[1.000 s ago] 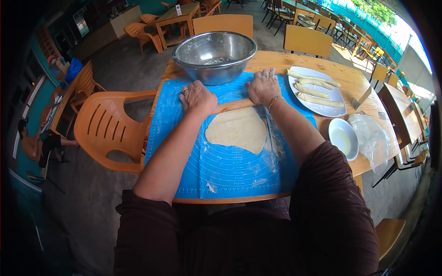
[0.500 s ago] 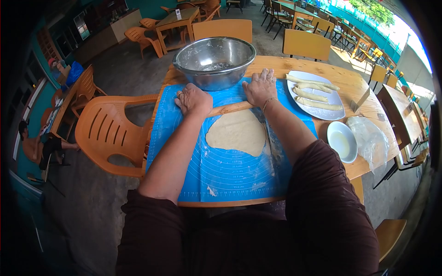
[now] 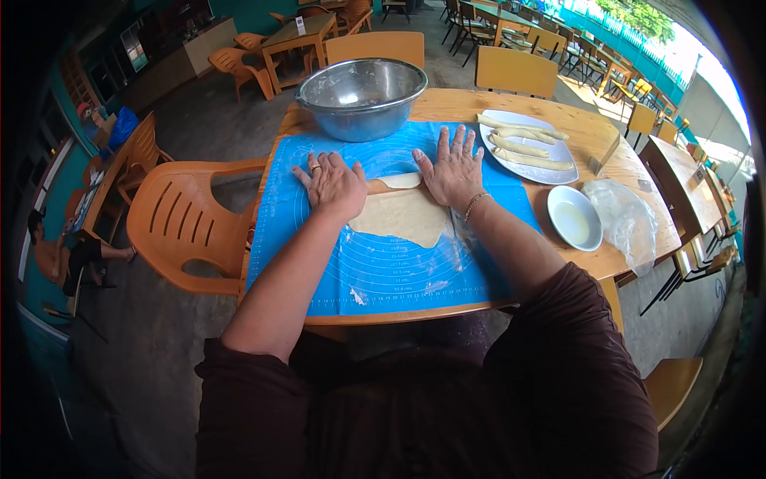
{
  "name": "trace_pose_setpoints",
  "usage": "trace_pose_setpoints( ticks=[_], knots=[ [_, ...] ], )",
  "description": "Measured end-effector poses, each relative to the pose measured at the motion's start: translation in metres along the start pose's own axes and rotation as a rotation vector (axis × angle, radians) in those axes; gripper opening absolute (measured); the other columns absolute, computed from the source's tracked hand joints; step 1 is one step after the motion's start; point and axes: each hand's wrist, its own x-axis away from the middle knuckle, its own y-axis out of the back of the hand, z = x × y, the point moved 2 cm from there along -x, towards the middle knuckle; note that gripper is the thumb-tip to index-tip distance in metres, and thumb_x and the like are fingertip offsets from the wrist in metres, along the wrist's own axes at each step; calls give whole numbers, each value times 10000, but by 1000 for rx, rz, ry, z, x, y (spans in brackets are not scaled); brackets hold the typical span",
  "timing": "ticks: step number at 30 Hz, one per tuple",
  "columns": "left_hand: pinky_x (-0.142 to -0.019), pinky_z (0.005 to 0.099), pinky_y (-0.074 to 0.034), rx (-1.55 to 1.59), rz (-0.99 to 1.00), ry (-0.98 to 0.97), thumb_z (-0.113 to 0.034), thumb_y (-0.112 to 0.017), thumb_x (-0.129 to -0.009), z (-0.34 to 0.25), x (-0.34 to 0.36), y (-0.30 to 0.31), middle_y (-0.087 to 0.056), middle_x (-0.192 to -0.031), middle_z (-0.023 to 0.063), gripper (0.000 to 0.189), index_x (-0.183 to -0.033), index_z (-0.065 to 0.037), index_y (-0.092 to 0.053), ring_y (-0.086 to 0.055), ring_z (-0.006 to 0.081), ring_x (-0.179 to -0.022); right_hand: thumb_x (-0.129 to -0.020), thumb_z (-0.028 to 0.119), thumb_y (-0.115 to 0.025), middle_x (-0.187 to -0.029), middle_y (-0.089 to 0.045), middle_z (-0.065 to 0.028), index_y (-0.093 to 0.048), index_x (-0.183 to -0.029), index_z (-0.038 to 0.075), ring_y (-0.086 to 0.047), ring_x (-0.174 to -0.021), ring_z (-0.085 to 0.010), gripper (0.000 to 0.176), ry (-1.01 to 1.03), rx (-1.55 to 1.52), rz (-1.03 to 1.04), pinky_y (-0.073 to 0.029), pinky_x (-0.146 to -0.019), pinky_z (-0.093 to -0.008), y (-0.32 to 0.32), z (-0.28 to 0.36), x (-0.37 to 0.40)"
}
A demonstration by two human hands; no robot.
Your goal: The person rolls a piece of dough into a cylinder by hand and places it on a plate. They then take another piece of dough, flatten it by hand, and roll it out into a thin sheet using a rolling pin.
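Observation:
A wooden rolling pin (image 3: 381, 188) lies across a flattened sheet of dough (image 3: 401, 217), and a strip of dough shows beyond it. My left hand (image 3: 333, 188) presses its palm on the pin's left end, fingers spread forward. On the right end rests my right hand (image 3: 455, 172), palm down, with its fingers stretched out and apart. Both palms hide the ends of the pin. Under the dough is a blue baking mat (image 3: 399, 291) with white circles and rulers, dusted with flour in places.
A steel mixing bowl (image 3: 363, 124) stands behind the mat. To the right are a white plate (image 3: 568, 153) with several dough strips, a small white bowl (image 3: 574, 217) of pale liquid and a clear plastic bag (image 3: 630, 227). An orange chair (image 3: 187, 227) stands left of the table; a person (image 3: 52, 255) sits farther left.
The view has shifted slightly. My hands and the rolling pin have moved toward me over the dough, leaving dough showing beyond the pin. My left hand's fingers have spread.

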Motion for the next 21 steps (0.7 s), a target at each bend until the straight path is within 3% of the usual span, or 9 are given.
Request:
trace_pose_setpoints(
  ticks=[2,8,10,13,21],
  knots=[
    [-1157,604,-22,5,-43,-32,-418,-371,-991,2,8,2,-408,-1436,223,584,-1297,73,-452,-222,376,-1423,-945,648,-240,-1569,-64,-284,-128,-1524,0,-25,-1464,-430,876,21,-36,15,-69,-1166,-563,3,-2,10],
    [-1165,581,-32,121,130,-125,-489,-289,-1007,9,33,17,-312,-1509,223,670,-1363,63,-418,-165,381,-1448,-947,631,-260,-1571,-67,-276,-112,-1518,-18,-10,-1466,-418,877,88,-103,107,-82,-1183,-515,16,-10,37],
    [-1190,493,-61,112,242,-208,-492,-237,-1010,16,41,18,-297,-1519,208,698,-1422,61,-344,-169,365,-1448,-953,615,-266,-1570,-70,-280,-113,-1512,-36,-15,-1467,-415,872,136,-72,131,-85,-1184,-512,18,-16,45],
    [-1199,438,-66,6,341,-295,-488,-208,-1012,20,61,30,-248,-1533,236,728,-1453,89,-261,-138,359,-1459,-961,587,-278,-1566,-75,-288,-115,-1498,-70,-22,-1469,-407,864,192,-31,169,-87,-1185,-509,24,-19,65],
    [-1197,473,-11,6,283,-488,-496,-237,-1009,35,112,40,-132,-1553,278,764,-1472,107,-163,-45,387,-1469,-960,551,-332,-1549,-106,-314,-153,-1478,-101,-43,-1464,-423,852,322,26,203,-90,-1183,-516,49,-31,127]
  ],
)
